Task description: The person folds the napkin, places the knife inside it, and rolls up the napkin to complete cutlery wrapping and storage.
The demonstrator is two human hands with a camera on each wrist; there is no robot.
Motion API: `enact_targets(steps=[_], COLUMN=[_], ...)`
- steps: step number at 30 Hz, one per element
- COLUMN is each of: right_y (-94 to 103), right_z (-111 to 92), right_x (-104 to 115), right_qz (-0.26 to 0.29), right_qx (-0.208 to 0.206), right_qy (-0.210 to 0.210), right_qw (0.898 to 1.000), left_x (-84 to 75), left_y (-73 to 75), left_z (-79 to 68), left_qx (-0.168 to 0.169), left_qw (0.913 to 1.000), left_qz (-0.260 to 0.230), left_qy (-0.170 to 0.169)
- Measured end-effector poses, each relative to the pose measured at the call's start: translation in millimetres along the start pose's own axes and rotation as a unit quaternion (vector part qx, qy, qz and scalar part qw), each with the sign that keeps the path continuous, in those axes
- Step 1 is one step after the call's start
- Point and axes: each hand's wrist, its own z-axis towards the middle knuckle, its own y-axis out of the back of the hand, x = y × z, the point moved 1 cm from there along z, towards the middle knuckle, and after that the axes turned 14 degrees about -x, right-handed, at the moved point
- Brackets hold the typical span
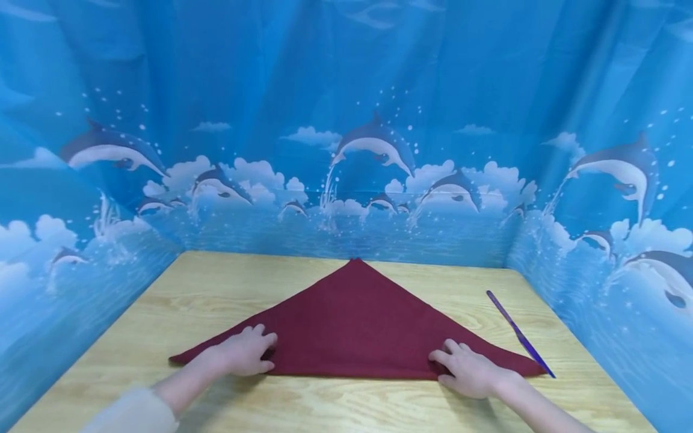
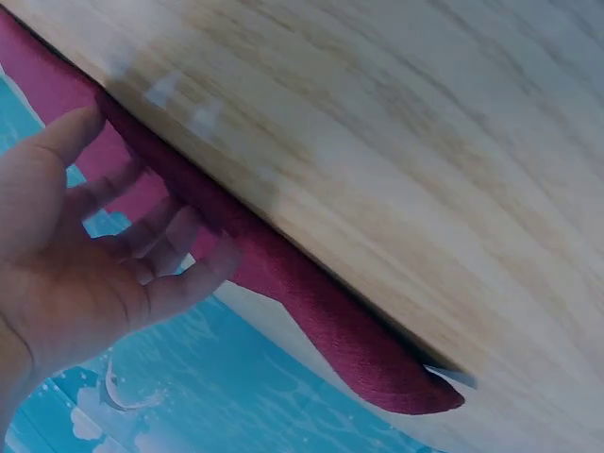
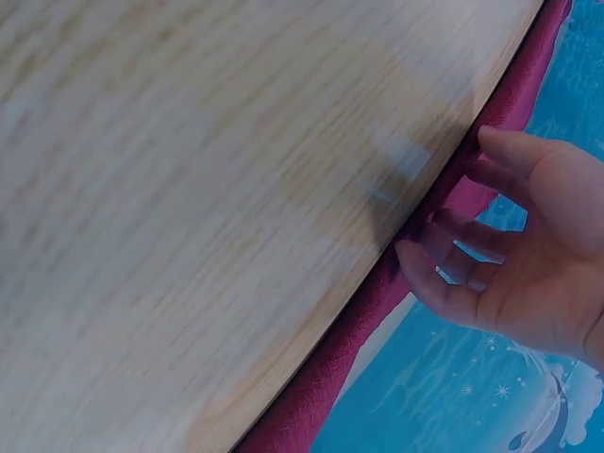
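A dark red cloth (image 1: 352, 319), folded into a triangle, lies on the table with its peak at the far edge and its long fold nearest me. On the left part of that fold rests my left hand (image 1: 246, 352), fingers loosely bent and spread, fingertips on the fabric. My right hand (image 1: 468, 370) touches the right part in much the same way, its thumb at the near edge. In the left wrist view, the thumb and fingers of the left hand (image 2: 104, 226) stand apart along the fold. The right wrist view shows the right hand (image 3: 519, 245) likewise, fingers apart.
A slim purple stick-like object (image 1: 517, 331) lies at the right, its near end by the cloth's right corner. The light wooden table (image 1: 335, 409) is bordered at the back and both sides by a blue dolphin-print curtain (image 1: 346, 78).
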Motion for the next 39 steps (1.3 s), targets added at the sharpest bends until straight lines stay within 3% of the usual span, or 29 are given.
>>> enact_targets(steps=[4,9,20,27,32,39], right_y=[1.0,3.6,10.7,8.3,11.4,34.0], right_z=[-2,-4,-6,-3,-2,2], right_x=[0,-7,-21,-22,-28,-60], right_qz=[0.010,0.014,-0.014,-0.046,-0.040,-0.056], right_qx=[0.014,0.023,-0.002,-0.024,-0.047,-0.121], right_qy=[-0.022,-0.054,-0.027,0.005,-0.028,-0.105], right_qw=[1.000,0.998,1.000,0.999,0.998,0.985], left_x=[0.1,5.6,10.4,13.8,19.7,28.2], left_y=[-1.7,2.8,8.2,8.8,11.0,13.0], left_z=[-2.1,-3.3,-4.8,-5.7,-5.6,-6.1], left_qx=[0.008,0.020,0.032,0.036,0.052,0.027], left_qw=[0.9993,0.9981,0.9989,0.9984,0.9976,0.9992], left_qz=[0.021,0.011,0.002,-0.006,-0.020,-0.030], left_qy=[0.029,0.057,0.035,0.042,0.041,-0.005])
